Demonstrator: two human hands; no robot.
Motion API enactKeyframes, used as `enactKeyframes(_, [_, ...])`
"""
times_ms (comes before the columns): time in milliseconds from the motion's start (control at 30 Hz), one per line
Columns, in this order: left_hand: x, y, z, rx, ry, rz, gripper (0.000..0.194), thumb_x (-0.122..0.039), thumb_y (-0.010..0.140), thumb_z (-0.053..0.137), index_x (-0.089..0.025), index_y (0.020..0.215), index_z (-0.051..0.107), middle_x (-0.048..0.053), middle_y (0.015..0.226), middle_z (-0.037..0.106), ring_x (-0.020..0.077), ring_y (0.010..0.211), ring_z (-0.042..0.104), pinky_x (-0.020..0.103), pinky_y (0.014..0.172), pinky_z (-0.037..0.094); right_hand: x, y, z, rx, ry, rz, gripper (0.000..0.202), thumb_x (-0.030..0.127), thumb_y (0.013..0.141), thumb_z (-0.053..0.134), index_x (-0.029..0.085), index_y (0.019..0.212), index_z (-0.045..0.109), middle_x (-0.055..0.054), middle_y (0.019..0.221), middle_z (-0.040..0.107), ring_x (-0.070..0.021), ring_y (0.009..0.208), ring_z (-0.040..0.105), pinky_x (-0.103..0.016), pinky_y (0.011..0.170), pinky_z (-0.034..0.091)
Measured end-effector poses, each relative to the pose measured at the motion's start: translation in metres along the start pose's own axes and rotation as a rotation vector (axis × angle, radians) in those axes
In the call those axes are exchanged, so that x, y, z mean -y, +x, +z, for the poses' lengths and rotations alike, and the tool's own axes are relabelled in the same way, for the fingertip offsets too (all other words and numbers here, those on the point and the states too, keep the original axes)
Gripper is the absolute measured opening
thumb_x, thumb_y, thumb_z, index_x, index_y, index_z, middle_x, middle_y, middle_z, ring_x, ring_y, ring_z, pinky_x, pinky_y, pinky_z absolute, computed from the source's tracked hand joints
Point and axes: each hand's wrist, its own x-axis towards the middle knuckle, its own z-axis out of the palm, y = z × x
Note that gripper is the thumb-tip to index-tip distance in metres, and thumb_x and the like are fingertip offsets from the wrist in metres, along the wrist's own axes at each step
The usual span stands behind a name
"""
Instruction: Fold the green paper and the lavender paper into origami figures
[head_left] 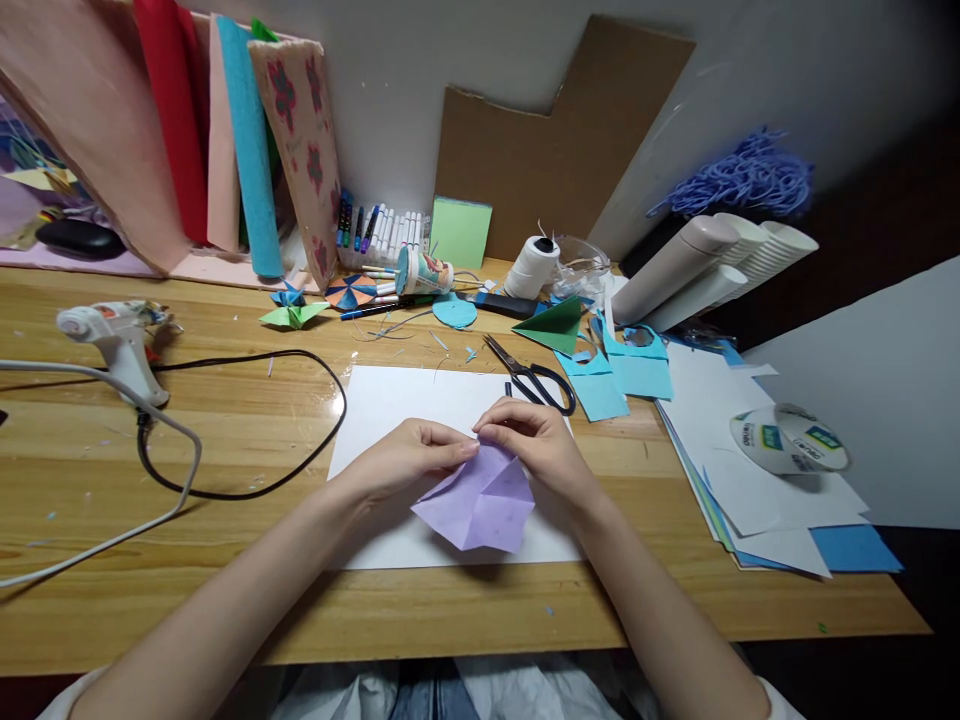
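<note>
A creased piece of purple paper (480, 505) is held up above a white sheet (390, 400) on the wooden table. My left hand (420, 455) pinches its upper edge between thumb and fingers. Close beside it, my right hand (536, 440) grips the same top edge, fingertips nearly touching those of the left. The paper's lower part hangs toward me with several fold lines fanning out. Black-handled scissors (536, 375) lie just beyond my right hand, partly over the white sheet.
A glue gun (120, 345) with a looping black cable (300, 465) stands at left. Along the back are markers (386, 228), a white thread spool (532, 265), a folded green paper (553, 325) and blue paper cut-outs (637, 365). A tape roll (787, 440) rests on stacked paper (750, 500) at right.
</note>
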Motion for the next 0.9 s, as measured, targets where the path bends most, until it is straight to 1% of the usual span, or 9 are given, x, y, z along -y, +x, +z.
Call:
enactKeyframes(133, [0.0007,0.0008,-0.0003,-0.053,0.094,-0.007,0.036,-0.043,0.065,0.070,-0.007,0.072,0.066,-0.004,0.051,0.042,0.0044,0.045,0.029,0.021,0.045,0.016,-0.0006,-0.0001,0.0022,-0.006,0.023,0.013,0.006,0.025,0.072,0.069,0.019,0.071,0.070,-0.001,0.073,0.063,-0.0131,0.068,0.057,-0.024,0.059,0.042])
enactKeyframes(233, [0.0006,0.0017,-0.0008,-0.091,0.161,-0.006,0.040,-0.044,0.065,0.069,-0.006,0.079,0.068,-0.004,0.050,0.042,0.0046,0.045,0.028,0.021,0.044,0.015,-0.0009,0.0007,0.0022,-0.013,-0.009,0.013,0.006,0.026,0.072,0.068,0.020,0.073,0.071,-0.002,0.074,0.065,-0.0136,0.069,0.057,-0.024,0.060,0.042])
enactKeyframes(400, [0.0010,0.0019,-0.0009,-0.156,0.240,0.043,0.038,-0.043,0.067,0.067,-0.007,0.075,0.069,-0.005,0.047,0.040,0.0040,0.044,0.026,0.020,0.043,0.015,0.0010,0.0016,0.0010,-0.013,-0.086,0.037,0.014,0.030,0.077,0.063,0.019,0.079,0.072,-0.004,0.080,0.069,-0.0162,0.077,0.060,-0.026,0.068,0.044])
enactKeyframes(467, [0.0015,0.0016,-0.0004,-0.191,0.297,0.077,0.037,-0.043,0.068,0.066,-0.007,0.075,0.070,-0.003,0.048,0.044,0.0045,0.045,0.029,0.020,0.044,0.018,0.0016,0.0015,0.0011,-0.006,-0.102,0.060,0.016,0.032,0.076,0.063,0.019,0.079,0.072,-0.004,0.080,0.069,-0.0162,0.076,0.060,-0.026,0.067,0.044])
enactKeyframes(567, [0.0025,0.0013,0.0010,-0.235,0.407,0.120,0.037,-0.043,0.070,0.063,-0.008,0.078,0.072,0.001,0.056,0.057,0.0069,0.048,0.037,0.020,0.046,0.025,0.0017,0.0010,0.0020,0.007,-0.113,0.095,0.018,0.034,0.073,0.066,0.017,0.077,0.071,-0.005,0.077,0.069,-0.0162,0.072,0.059,-0.026,0.063,0.044])
enactKeyframes(667, [0.0036,0.0011,0.0031,-0.274,0.492,0.132,0.035,-0.041,0.072,0.060,-0.008,0.078,0.073,0.005,0.063,0.064,0.0096,0.051,0.044,0.021,0.048,0.029,0.0011,0.0004,0.0035,0.015,-0.116,0.115,0.016,0.032,0.072,0.067,0.016,0.073,0.070,-0.004,0.074,0.068,-0.0160,0.070,0.059,-0.026,0.062,0.044])
enactKeyframes(767, [0.0042,0.0007,0.0046,-0.305,0.523,0.137,0.033,-0.039,0.072,0.059,-0.009,0.076,0.074,0.006,0.068,0.068,0.0114,0.052,0.048,0.022,0.049,0.033,0.0004,-0.0001,0.0053,0.016,-0.131,0.121,0.014,0.029,0.073,0.065,0.016,0.073,0.069,-0.004,0.074,0.067,-0.0163,0.071,0.059,-0.026,0.063,0.044])
enactKeyframes(900, [0.0042,0.0003,0.0055,-0.333,0.550,0.142,0.032,-0.038,0.072,0.059,-0.009,0.074,0.074,0.006,0.068,0.069,0.0120,0.052,0.050,0.022,0.049,0.033,0.0002,-0.0007,0.0076,-0.007,-0.172,0.110,0.014,0.029,0.074,0.064,0.016,0.073,0.069,-0.004,0.074,0.066,-0.0166,0.071,0.058,-0.027,0.063,0.044])
